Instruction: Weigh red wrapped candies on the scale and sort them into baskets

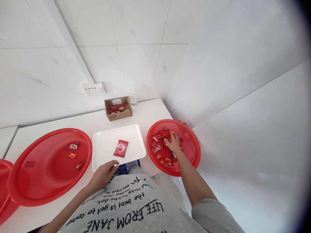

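We should pick lightly, our right hand point(173, 144) spread, grip unclear, among red packets point(155, 149) in the basket point(198, 152) at three o'clock from the tray point(103, 145), our left hand point(104, 173) empty, fingers parted, at six.

On our white rectangular plastic tray point(104, 142), we see one flat, shiny red packet with pale print point(120, 148), lying slightly askew near the tray's middle. Just right of the tray, our round red plastic mesh basket point(190, 152) holds small, glossy red wrapped packets point(155, 148), loosely overlapping.
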Tool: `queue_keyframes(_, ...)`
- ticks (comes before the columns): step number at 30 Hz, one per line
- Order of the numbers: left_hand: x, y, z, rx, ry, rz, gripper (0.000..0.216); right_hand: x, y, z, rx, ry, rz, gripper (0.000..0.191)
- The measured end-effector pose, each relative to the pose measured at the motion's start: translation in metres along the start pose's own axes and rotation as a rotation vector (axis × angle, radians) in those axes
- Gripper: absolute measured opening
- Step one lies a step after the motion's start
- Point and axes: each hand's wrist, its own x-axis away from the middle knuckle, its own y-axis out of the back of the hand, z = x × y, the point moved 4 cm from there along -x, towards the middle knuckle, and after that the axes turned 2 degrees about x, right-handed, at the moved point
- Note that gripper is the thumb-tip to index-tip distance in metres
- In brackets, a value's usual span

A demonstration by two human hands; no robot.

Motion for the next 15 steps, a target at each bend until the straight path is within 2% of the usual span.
queue_keyframes(3, -0.002, -0.004, -0.008, -0.003, -0.003, -0.004, 0.03, -0.017, -0.008, 0.013, 0.037, 0.056, 0.089, 0.073)
queue_keyframes(6, -0.004, -0.008, -0.012, -0.023, 0.001, -0.001, 0.031, -0.02, -0.019, 0.022, 0.112, 0.122, 0.171, 0.064)
queue_keyframes(9, -0.009, -0.01, -0.013, -0.036, 0.017, -0.025, 0.032, -0.008, -0.021, 0.021, 0.15, 0.186, 0.181, 0.056)
queue_keyframes(12, -0.018, -0.011, -0.012, -0.044, 0.031, -0.061, 0.033, 0.013, -0.017, 0.012, 0.125, 0.267, 0.2, 0.057)
queue_keyframes(15, -0.028, -0.013, -0.016, -0.049, 0.021, -0.067, 0.032, 0.035, -0.01, -0.002, 0.05, 0.28, 0.262, 0.056)
